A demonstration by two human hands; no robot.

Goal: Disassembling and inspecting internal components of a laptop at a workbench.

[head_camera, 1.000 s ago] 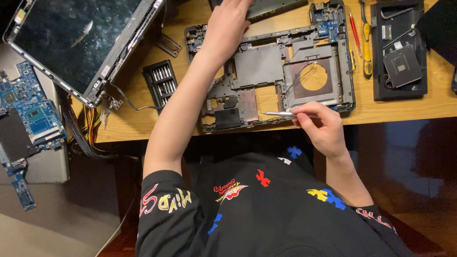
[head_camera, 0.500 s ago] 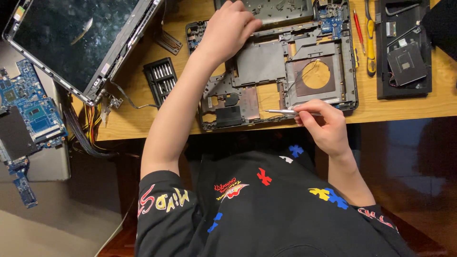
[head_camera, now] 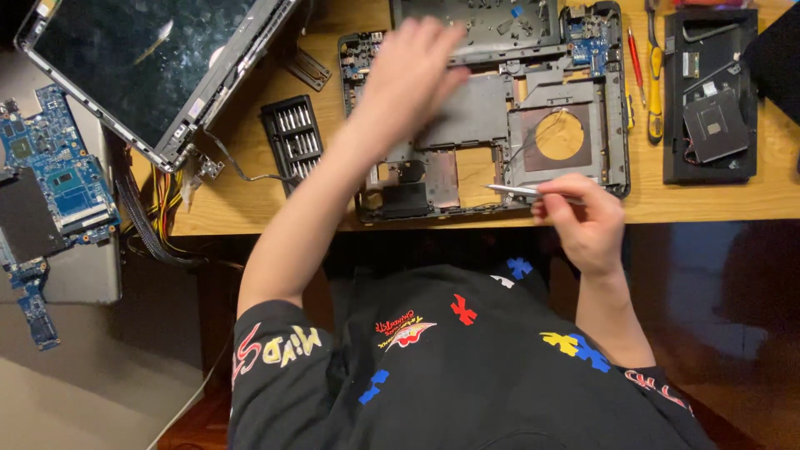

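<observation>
Nearest, right hand: pinched shut on a slim metal tool, tip at the chassis near edge, which lies along the desk's near edge. Judgement: keep the tip low and level, working lightly by the thin wires. Left hand: blurred over the chassis far half, fingers spread, holding nothing; against half a second ago it sits lower and wider. Bit case: left of the chassis. Screen panel: far-left corner. Screwdrivers and black tray: right end.
</observation>
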